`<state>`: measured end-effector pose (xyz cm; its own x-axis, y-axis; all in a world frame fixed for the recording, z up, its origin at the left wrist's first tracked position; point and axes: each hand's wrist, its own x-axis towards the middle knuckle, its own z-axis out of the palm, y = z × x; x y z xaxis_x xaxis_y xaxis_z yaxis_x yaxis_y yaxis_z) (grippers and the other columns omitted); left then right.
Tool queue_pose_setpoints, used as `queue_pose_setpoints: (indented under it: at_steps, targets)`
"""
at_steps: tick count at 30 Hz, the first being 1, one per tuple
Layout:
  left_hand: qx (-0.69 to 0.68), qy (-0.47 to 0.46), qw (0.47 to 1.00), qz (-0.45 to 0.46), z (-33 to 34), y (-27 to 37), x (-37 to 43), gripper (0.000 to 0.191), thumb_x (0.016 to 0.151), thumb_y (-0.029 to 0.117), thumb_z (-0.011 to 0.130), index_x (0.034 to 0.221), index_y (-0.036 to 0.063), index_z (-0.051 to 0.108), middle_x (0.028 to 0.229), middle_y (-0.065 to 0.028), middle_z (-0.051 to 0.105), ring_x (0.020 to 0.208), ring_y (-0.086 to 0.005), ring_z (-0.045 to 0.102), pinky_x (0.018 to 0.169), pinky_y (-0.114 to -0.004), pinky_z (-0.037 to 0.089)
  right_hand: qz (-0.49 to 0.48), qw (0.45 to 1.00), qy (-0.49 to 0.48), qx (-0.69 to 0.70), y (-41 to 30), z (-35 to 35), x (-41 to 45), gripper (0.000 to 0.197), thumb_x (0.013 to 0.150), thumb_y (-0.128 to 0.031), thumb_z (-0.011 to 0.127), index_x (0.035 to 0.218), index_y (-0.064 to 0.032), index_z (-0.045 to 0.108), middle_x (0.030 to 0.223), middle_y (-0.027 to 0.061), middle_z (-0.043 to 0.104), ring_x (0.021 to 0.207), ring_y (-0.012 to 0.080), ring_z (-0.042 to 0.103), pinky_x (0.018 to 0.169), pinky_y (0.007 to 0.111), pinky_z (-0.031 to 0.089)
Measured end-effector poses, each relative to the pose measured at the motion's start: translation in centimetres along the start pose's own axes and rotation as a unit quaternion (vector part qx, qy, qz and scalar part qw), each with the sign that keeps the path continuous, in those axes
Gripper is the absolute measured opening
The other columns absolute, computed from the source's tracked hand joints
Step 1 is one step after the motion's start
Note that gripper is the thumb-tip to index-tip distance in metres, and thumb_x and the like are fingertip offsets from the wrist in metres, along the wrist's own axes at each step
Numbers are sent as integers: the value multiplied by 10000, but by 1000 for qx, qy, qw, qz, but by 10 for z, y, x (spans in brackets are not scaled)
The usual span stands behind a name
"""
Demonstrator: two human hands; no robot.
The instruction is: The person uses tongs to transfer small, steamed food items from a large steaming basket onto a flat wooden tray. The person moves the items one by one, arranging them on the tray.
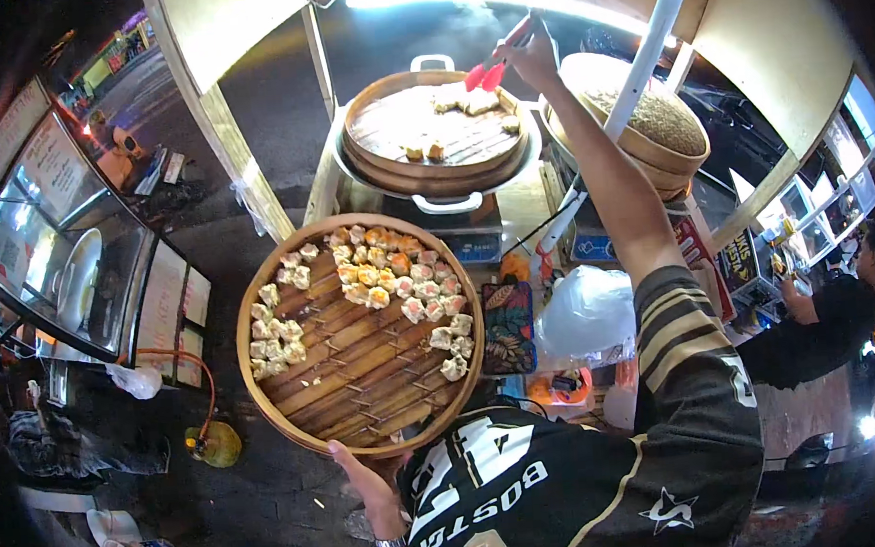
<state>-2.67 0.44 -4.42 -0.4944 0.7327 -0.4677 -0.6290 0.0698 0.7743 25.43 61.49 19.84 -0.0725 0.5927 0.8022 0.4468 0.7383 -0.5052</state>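
My left hand [358, 474] grips the near rim of a round bamboo steamer tray [359, 338], held tilted in front of my chest. Dumplings [377, 266], some topped in orange, lie along its far, left and right parts. My right hand [533, 55] is closed around tongs with red tips [485, 76]. The tips are over white dumplings [464, 99] at the back of a second bamboo steamer [436, 134], which sits in a white-handled pan. Bright glare hides whether the tips pinch a dumpling. A few more pieces [424, 152] lie near the second steamer's front.
A lidded bamboo steamer [646, 125] stands at right, behind a slanted white pole [622, 89]. A plastic bag [586, 309] and a patterned cloth item [508, 328] lie on the cart. A gas cylinder with a hose [215, 443] stands at left. Another person [824, 325] is at far right.
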Motion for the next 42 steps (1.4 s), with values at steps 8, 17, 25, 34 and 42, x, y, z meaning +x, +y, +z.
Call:
queue_pose_setpoints:
  at_steps: [8, 17, 25, 34, 42]
  targets:
    - [22, 18, 1000, -11, 3, 5, -5, 971, 932, 819, 355, 1593, 145, 124, 1505, -199, 413, 1220, -391, 586, 729, -473, 638, 82, 990, 74, -92, 4, 20, -16, 402, 729, -191, 819, 1010, -56, 565, 780, 77, 698, 717, 217, 706, 718, 352, 561]
    - [17, 16, 1000, -18, 9, 11, -8, 946, 948, 807, 333, 1595, 156, 103, 1534, -187, 368, 1208, -396, 584, 739, -465, 631, 152, 948, 186, -207, 18, 46, -6, 463, 770, -292, 761, 1102, -60, 535, 835, 155, 738, 766, 353, 742, 749, 456, 591]
    - [77, 28, 997, -14, 15, 14, -9, 1087, 891, 879, 309, 1586, 54, 178, 1474, -236, 437, 1217, -368, 578, 834, -469, 602, 146, 953, 115, -240, 23, 65, 7, 494, 785, -299, 733, 1143, -55, 495, 847, 165, 729, 833, 365, 740, 780, 467, 588]
    - [76, 71, 994, 37, -2, -5, 5, 1040, 938, 822, 326, 1598, 46, 116, 1537, -256, 334, 1335, -403, 476, 981, -503, 544, 169, 932, 47, -318, -9, 51, 26, 557, 792, -326, 727, 1193, -22, 488, 960, 226, 731, 898, 427, 731, 808, 502, 590]
    - [87, 63, 994, 30, -13, -15, 10, 1099, 890, 879, 321, 1596, 58, 137, 1511, -268, 377, 1259, -394, 547, 854, -466, 592, 164, 934, 19, -317, -21, 48, 12, 596, 793, -374, 734, 1203, -17, 490, 939, 220, 736, 908, 406, 737, 820, 491, 593]
